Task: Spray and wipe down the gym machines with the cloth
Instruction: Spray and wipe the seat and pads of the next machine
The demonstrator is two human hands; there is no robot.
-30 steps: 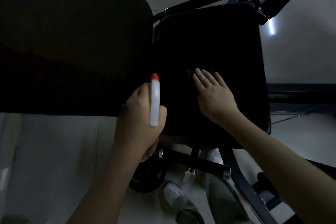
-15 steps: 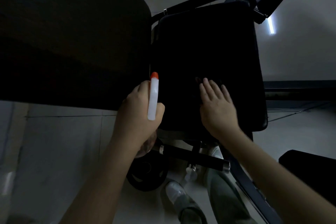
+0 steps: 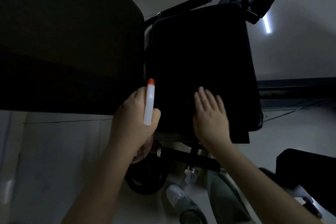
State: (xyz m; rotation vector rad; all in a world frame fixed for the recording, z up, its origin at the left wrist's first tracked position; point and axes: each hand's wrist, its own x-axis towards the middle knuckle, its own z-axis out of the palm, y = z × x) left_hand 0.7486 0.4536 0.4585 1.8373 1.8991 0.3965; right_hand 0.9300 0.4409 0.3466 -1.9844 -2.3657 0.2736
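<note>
Left hand [image 3: 133, 120] at frame centre, closed round white spray bottle [image 3: 149, 102], orange tip up; right hand [image 3: 211, 116] flat, fingers extended, on dark cloth [image 3: 207, 88] atop black seat pad [image 3: 200, 56], lower centre

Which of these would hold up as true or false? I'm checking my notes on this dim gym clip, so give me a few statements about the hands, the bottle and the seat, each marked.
1. The left hand holds the white spray bottle with the orange tip. True.
2. The right hand lies flat on the black padded seat. True.
3. The bottle's orange tip points toward the person's shoes. False: it points up and away, alongside the seat's left edge.
4. The right hand grips a metal bar. False: its fingers are spread on the pad, over a dark cloth that is barely visible.
5. The floor is pale tile. True.
</note>
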